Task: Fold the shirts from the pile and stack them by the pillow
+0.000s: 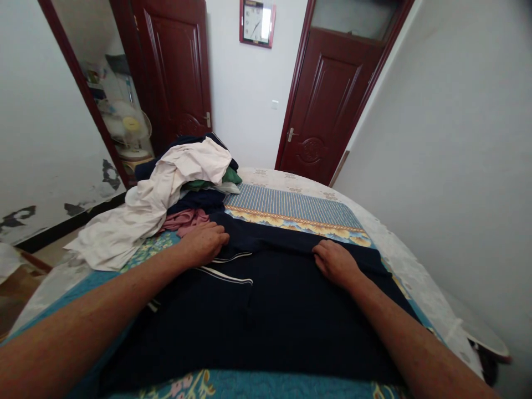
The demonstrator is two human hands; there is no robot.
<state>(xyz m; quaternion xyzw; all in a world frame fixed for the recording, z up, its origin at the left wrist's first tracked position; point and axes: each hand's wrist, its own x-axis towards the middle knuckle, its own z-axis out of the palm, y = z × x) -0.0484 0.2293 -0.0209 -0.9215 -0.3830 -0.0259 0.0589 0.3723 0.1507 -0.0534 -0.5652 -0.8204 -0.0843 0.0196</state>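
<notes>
Spread across the bed in front of me lies a dark navy shirt point(291, 316) with white-striped trim on its left part. My left hand point(205, 242) is closed on the cloth near the far left edge, just above the striped trim. Farther right, my right hand point(336, 261) has its fingers curled down on the same shirt, by a fold along its far edge. The fingertips of both hands are partly hidden against the dark fabric.
A heap of clothes with a white garment point(153, 188) on top and a pink garment point(186, 221) below stands at the far left. A patterned blue cover point(291, 205) lies over the bed. Beyond are a closed door point(328, 100), a wall clock point(256, 23) and a fan point(131, 124).
</notes>
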